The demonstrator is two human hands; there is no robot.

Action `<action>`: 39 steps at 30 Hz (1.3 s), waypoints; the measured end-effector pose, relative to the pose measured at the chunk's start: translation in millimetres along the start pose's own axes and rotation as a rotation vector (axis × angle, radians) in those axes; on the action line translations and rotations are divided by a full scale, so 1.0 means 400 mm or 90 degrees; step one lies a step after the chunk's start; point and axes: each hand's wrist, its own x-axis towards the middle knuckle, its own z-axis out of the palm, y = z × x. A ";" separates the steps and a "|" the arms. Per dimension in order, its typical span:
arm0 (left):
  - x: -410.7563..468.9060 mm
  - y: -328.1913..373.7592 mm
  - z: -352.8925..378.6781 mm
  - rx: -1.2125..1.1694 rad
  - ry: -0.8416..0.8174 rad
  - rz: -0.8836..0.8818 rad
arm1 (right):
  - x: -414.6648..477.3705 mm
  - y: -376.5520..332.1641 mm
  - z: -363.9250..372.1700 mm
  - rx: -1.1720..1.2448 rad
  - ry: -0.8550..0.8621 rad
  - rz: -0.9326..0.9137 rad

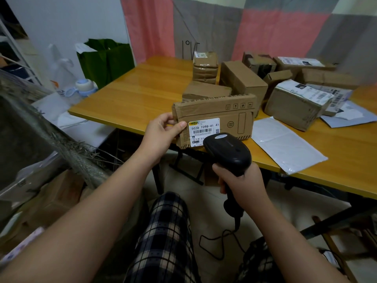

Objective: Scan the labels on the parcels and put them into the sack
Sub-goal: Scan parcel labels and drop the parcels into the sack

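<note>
Step in hand, as judged: scanning one parcel. It has not yet gone into the sack.

Far left: grey woven sack [26, 119] with a frayed rim, low beside the table [142, 92]. How wide its mouth is open cannot be told. Behind it, against the wall, are a white plastic bag [61, 74] and a green bag [106, 62], neither part of the job.

Left hand [161, 133]: thumb on the front face, fingers curled round the left end of the parcel [216, 115]. It holds the parcel upright at the table's near edge. The label [204, 130] faces the person, barcode readable. Whether the parcel's bottom rests on the table cannot be told.

Scanner [228, 152]: its head is just in front of the label's lower right corner and covers it in view. Right hand [240, 184]: fingers wrapped round the handle; the trigger finger is hidden. The cord [214, 242] hangs to the floor.

Next move, as judged: once the code reads, the left hand carries the parcel left and down to the sack. Nothing is seen in that path, though the limp rim may need spreading first.

Right: a flat grey mailer [285, 144] lies on the table just beside the parcel. Beyond it is a cluster of cardboard boxes [242, 80], some labelled, probably waiting. Most of the work looks ahead.
</note>
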 end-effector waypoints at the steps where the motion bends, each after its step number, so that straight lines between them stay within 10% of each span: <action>1: -0.025 0.001 -0.015 -0.020 0.014 0.005 | -0.004 -0.003 0.005 0.001 -0.012 -0.011; 10: -0.346 -0.058 -0.293 -0.046 0.256 -0.026 | -0.049 -0.005 0.219 -0.015 -0.233 -0.033; 22: -0.619 -0.134 -0.636 0.293 0.590 0.049 | -0.128 0.040 0.605 -0.117 -0.342 -0.069; 28: -0.599 -0.140 -0.715 0.560 0.496 0.022 | -0.129 0.022 0.669 -0.148 -0.332 -0.096; 35: -0.467 -0.204 -0.693 0.865 0.230 -0.265 | -0.092 0.023 0.649 -0.105 -0.302 -0.071; 39: -0.411 -0.208 -0.620 0.837 0.208 -0.242 | -0.076 0.038 0.602 -0.084 -0.277 -0.054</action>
